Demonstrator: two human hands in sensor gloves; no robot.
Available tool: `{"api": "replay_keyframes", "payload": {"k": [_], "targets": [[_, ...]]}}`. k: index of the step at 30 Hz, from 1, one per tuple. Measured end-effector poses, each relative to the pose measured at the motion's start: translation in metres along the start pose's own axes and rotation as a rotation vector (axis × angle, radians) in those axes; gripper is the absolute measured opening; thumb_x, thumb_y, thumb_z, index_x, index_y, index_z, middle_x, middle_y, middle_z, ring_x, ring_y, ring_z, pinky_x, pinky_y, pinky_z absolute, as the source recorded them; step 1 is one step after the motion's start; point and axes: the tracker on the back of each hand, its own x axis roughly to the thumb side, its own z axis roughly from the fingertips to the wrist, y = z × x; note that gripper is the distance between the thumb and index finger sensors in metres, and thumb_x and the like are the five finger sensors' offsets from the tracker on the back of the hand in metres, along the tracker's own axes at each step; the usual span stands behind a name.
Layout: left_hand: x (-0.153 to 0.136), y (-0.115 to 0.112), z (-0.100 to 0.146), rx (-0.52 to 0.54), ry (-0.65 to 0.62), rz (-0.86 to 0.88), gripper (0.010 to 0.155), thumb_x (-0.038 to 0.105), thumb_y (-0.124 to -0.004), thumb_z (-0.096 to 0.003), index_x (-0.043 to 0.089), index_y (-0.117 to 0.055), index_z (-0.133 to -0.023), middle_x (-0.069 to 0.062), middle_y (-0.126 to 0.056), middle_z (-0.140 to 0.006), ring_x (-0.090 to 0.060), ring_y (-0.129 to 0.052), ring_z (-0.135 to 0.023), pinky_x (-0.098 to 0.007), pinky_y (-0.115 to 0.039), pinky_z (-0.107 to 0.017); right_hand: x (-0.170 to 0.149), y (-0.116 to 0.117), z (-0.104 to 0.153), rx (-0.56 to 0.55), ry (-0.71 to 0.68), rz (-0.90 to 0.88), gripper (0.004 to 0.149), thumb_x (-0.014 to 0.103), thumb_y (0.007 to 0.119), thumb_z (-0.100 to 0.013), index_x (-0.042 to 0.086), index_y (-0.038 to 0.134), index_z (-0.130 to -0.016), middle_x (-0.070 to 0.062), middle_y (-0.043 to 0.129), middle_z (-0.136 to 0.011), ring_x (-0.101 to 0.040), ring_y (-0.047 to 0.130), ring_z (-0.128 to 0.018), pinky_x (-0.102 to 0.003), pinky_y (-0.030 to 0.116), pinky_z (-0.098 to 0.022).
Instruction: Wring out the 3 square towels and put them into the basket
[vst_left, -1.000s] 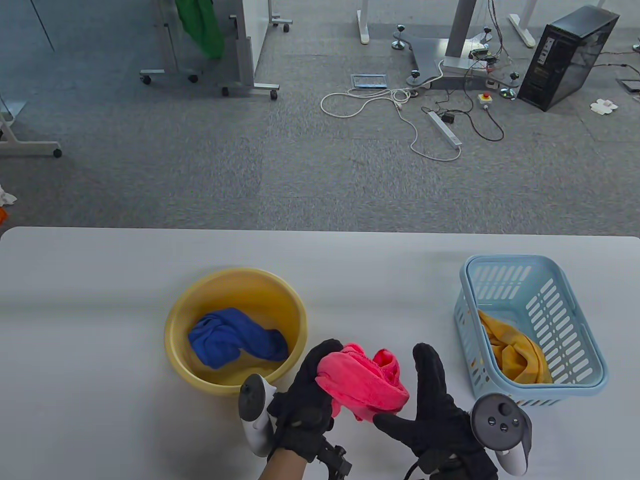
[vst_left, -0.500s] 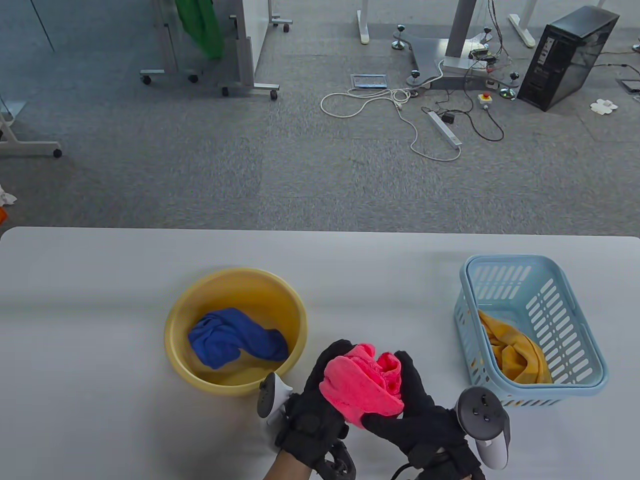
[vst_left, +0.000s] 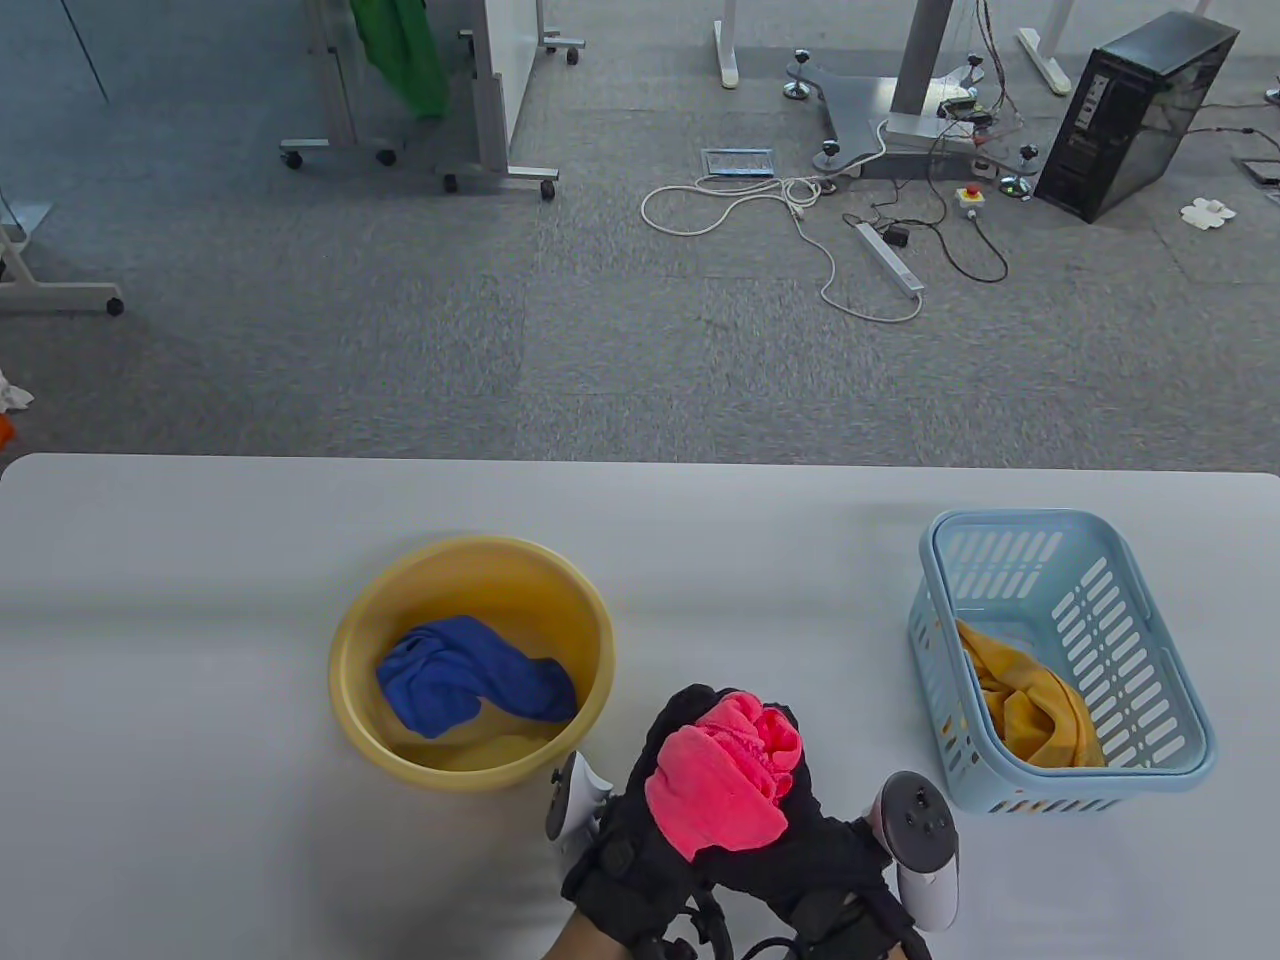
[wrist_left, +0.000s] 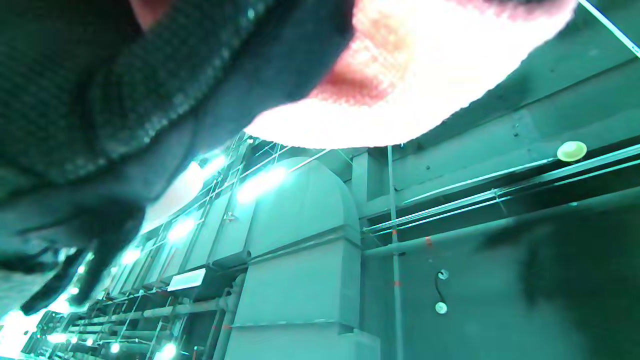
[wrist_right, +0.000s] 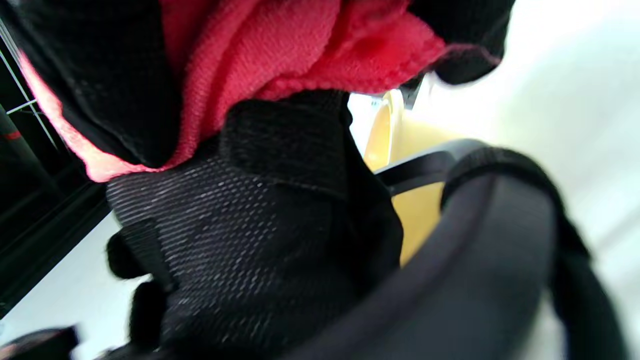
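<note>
Both gloved hands clasp a bunched pink towel (vst_left: 725, 785) near the table's front edge, between the yellow basin and the basket. My left hand (vst_left: 660, 770) wraps its left side and my right hand (vst_left: 800, 800) its right side. The pink towel (wrist_right: 280, 45) fills the top of the right wrist view and shows washed out as the towel (wrist_left: 400, 85) in the left wrist view. A blue towel (vst_left: 470, 680) lies in the yellow basin (vst_left: 350, 640). An orange-yellow towel (vst_left: 1030, 700) lies in the light blue basket (vst_left: 1150, 620).
The white table (vst_left: 200, 600) stretches left of the basin and behind both containers. Beyond its far edge is grey carpet with cables, desk legs and a black computer case (vst_left: 1130, 110).
My right hand, open beside the towel a second ago, has closed round it. Both hands have drawn together and pulled slightly nearer the front edge, squeezing the towel into a tighter bundle.
</note>
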Motion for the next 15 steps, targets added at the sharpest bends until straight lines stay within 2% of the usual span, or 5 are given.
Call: {"api": "replay_keyframes", "payload": {"k": [4, 7, 11, 15], "targets": [[0.003, -0.003, -0.002, -0.043, 0.017, -0.039, 0.066, 0.041, -0.07, -0.063, 0.048, -0.033, -0.117, 0.008, -0.028, -0.126, -0.021, -0.014, -0.119, -0.054, -0.002, -0.075, 0.002, -0.003, 0.001, -0.051, -0.022, 0.047, 0.126, 0.05, 0.105, -0.038, 0.016, 0.008, -0.111, -0.021, 0.035, -0.118, -0.051, 0.086, -0.079, -0.054, 0.082, -0.059], [0.008, -0.006, -0.002, -0.016, 0.026, -0.127, 0.066, 0.041, -0.071, -0.0624, 0.048, -0.035, -0.117, 0.01, -0.025, -0.127, -0.023, -0.013, -0.118, -0.059, -0.004, -0.072, 0.002, -0.005, 0.001, -0.061, -0.017, 0.051, 0.124, 0.049, 0.105, -0.039, 0.015, 0.011, -0.112, -0.021, 0.042, -0.117, -0.048, 0.091, -0.073, -0.051, 0.086, -0.054], [0.013, -0.006, -0.001, 0.006, 0.051, -0.279, 0.066, 0.042, -0.069, -0.0632, 0.047, -0.033, -0.117, 0.009, -0.02, -0.127, -0.024, -0.001, -0.114, -0.063, -0.006, -0.069, 0.002, -0.007, 0.001, -0.072, 0.001, 0.047, 0.117, 0.044, 0.107, -0.038, 0.012, 0.023, -0.113, -0.023, 0.053, -0.112, -0.048, 0.095, -0.068, -0.05, 0.089, -0.051], [0.018, -0.008, 0.001, 0.053, 0.11, -0.428, 0.066, 0.045, -0.069, -0.0634, 0.046, -0.031, -0.118, 0.008, -0.016, -0.126, -0.029, -0.003, -0.113, -0.065, -0.013, -0.069, 0.002, -0.01, 0.002, -0.094, 0.004, 0.067, 0.11, 0.041, 0.107, -0.038, 0.01, 0.032, -0.112, -0.022, 0.066, -0.105, -0.045, 0.099, -0.061, -0.046, 0.091, -0.046]]}}
